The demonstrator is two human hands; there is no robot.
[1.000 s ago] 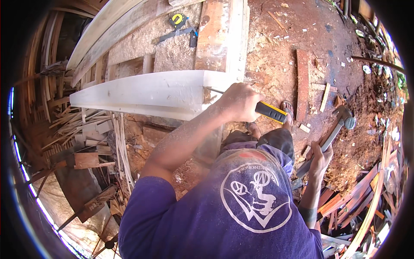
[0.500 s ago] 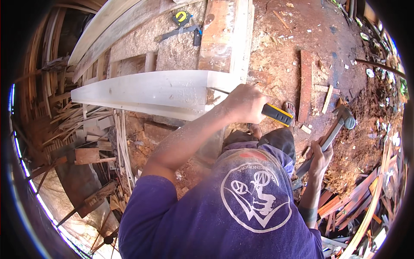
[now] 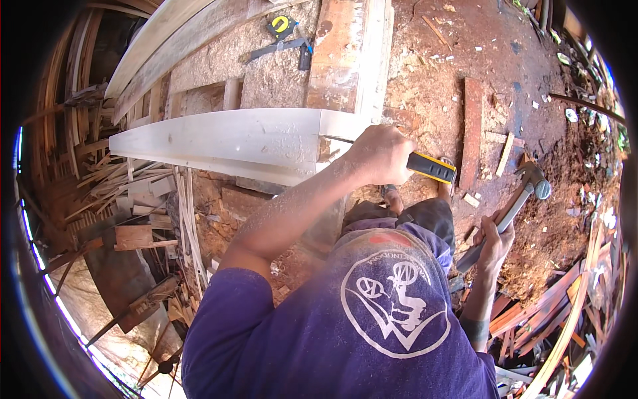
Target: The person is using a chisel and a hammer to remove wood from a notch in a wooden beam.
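My left hand (image 3: 380, 154) is closed around a chisel (image 3: 432, 167) with a black and yellow handle. The chisel's thin blade reaches to the near right end of a pale planed timber (image 3: 219, 136), where a notch or cut shows; my fist hides part of this spot. Off to the right, my right hand (image 3: 494, 241) grips a claw hammer (image 3: 515, 206) by its dark handle. The hammer's metal head points up and away from me, well apart from the chisel.
A yellow and black tape measure (image 3: 280, 26) and a try square (image 3: 276, 49) lie on the bench beyond the timber. A reddish plank (image 3: 471, 133) rests on the dirt floor. Scrap strips are heaped at the lower right (image 3: 545, 302) and at left (image 3: 126, 193).
My left fist and the chisel handle have shifted slightly to the right. The hammer in my right hand has barely moved.
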